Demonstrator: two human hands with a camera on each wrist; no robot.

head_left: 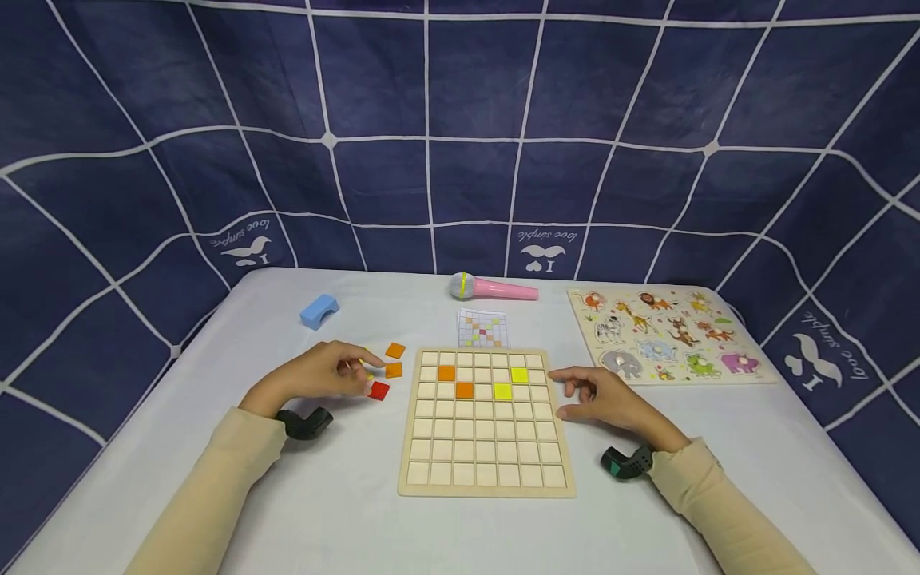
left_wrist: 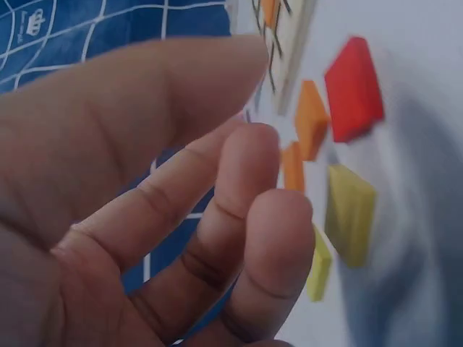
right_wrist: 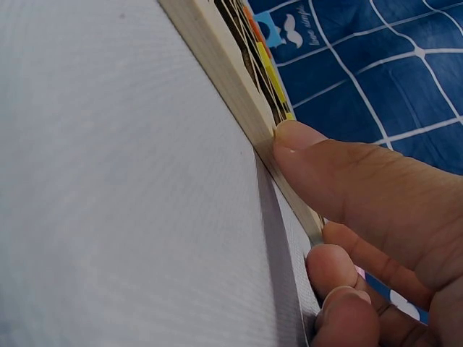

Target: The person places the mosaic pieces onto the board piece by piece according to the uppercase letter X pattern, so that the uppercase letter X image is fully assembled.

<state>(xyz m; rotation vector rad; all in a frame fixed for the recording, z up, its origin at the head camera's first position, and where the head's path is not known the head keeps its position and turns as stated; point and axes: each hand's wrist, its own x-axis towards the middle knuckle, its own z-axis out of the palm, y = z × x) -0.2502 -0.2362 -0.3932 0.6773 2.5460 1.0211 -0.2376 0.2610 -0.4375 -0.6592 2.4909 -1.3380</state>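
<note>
A wooden grid board (head_left: 485,447) lies in the middle of the white table, with two orange tiles (head_left: 446,372) and two yellow tiles (head_left: 519,374) set in its upper rows. Left of it lie loose tiles: a red one (head_left: 378,390), two orange (head_left: 393,369) and yellow (left_wrist: 349,213). My left hand (head_left: 355,375) hovers over these tiles with its fingers (left_wrist: 246,217) loosely curled and nothing between them. My right hand (head_left: 568,393) rests at the board's right edge, its thumb (right_wrist: 325,163) pressing straight against the wooden side (right_wrist: 239,94).
A pattern card (head_left: 482,328) lies just behind the board, and a pink toy microphone (head_left: 496,288) behind that. A blue arch block (head_left: 319,311) sits at the back left, an animal peg puzzle (head_left: 668,334) at the right. A blue grid-patterned cloth surrounds the table.
</note>
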